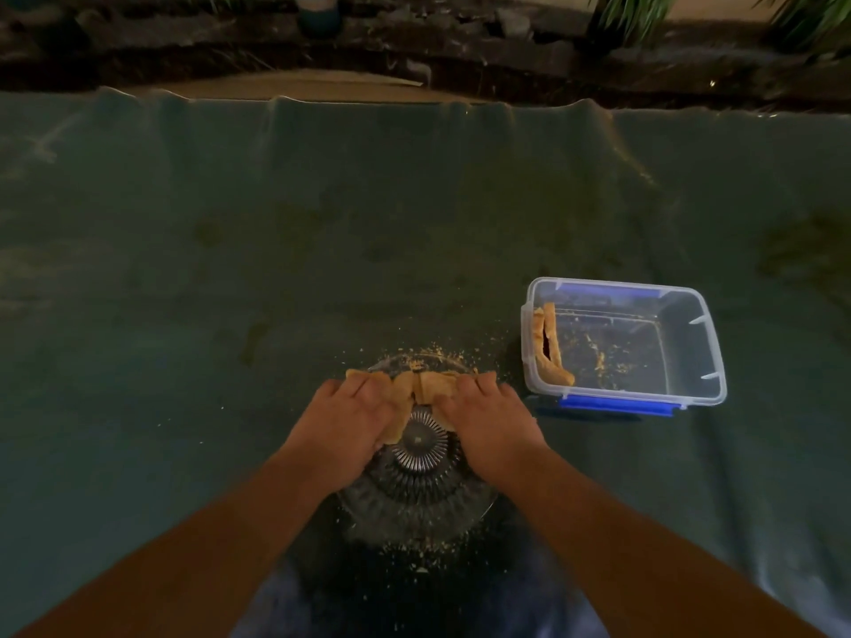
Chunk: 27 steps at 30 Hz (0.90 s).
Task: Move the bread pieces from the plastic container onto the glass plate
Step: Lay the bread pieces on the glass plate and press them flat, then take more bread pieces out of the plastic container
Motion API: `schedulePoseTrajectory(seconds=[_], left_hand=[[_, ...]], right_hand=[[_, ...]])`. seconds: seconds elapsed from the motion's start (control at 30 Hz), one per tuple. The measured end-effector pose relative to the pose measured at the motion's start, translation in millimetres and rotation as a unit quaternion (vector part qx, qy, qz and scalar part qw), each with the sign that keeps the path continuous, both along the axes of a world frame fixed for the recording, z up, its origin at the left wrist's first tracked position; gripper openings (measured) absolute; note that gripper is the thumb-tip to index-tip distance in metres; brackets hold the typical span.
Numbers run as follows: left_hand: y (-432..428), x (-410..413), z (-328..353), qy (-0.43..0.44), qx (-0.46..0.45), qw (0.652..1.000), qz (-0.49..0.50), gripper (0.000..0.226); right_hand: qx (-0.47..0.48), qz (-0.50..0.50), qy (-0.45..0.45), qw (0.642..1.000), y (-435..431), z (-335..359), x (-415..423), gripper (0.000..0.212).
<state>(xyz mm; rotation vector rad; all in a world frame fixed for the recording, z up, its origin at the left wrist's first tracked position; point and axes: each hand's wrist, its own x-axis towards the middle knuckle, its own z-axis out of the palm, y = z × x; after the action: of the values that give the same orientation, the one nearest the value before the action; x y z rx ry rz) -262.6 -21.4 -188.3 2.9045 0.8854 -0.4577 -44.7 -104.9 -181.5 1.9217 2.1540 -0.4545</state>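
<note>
A patterned glass plate [416,495] lies on the green cloth in front of me. Tan bread pieces [421,389] sit on its far half. My left hand [352,423] and my right hand [486,419] rest palm down on these pieces, fingers curled over them, one hand on each side. A clear plastic container [690,343] with blue clips stands to the right of the plate. Two bread pieces [550,345] lean against its left wall, and crumbs cover its floor.
Crumbs [442,354] are scattered on the green cloth [230,269] around the plate's far rim and near edge. Beyond the cloth's far edge lie dark rocks and soil [460,52], a blue pot [317,13] and green plants [631,11].
</note>
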Motion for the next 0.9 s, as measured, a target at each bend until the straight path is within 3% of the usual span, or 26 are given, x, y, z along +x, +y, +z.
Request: schedulePoseTrajectory(seconds=[0.13, 0.23, 0.33, 0.4, 0.5, 0.6, 0.73, 0.83, 0.9], left_hand=[[3, 10, 11, 0.016, 0.004, 1.0, -0.009, 0.055], [9, 37, 28, 0.0, 0.007, 1.0, 0.022, 0.056], [23, 81, 50, -0.089, -0.045, 0.987, 0.128, 0.04], [32, 116, 64, -0.154, -0.102, 0.96, 0.212, 0.036], [39, 169, 77, -0.19, -0.147, 0.938, 0.25, 0.043], [42, 209, 81, -0.162, -0.186, 0.944, 0.217, 0.054], [46, 235, 77, -0.082, -0.202, 0.96, 0.177, 0.075], [46, 245, 76, -0.034, -0.186, 0.967, 0.173, 0.069], [42, 251, 76, -0.002, -0.146, 0.976, 0.16, 0.064]], right_hand=[[-0.022, -0.019, 0.038, 0.999, 2, 6, 3, 0.055], [0.093, -0.044, 0.092, 0.99, 4, 21, 13, 0.035], [0.238, -0.151, 0.164, 0.945, 9, 46, 42, 0.024], [0.273, -0.246, 0.2, 0.908, 15, 60, 73, 0.024], [0.168, -0.365, 0.256, 0.879, 32, 63, 123, 0.048], [0.002, -0.353, 0.305, 0.884, 46, 55, 158, 0.068], [-0.072, -0.269, 0.278, 0.919, 48, 36, 177, 0.055], [-0.075, -0.278, 0.293, 0.912, 45, 30, 184, 0.027], [-0.063, -0.306, 0.296, 0.903, 42, 29, 188, 0.02]])
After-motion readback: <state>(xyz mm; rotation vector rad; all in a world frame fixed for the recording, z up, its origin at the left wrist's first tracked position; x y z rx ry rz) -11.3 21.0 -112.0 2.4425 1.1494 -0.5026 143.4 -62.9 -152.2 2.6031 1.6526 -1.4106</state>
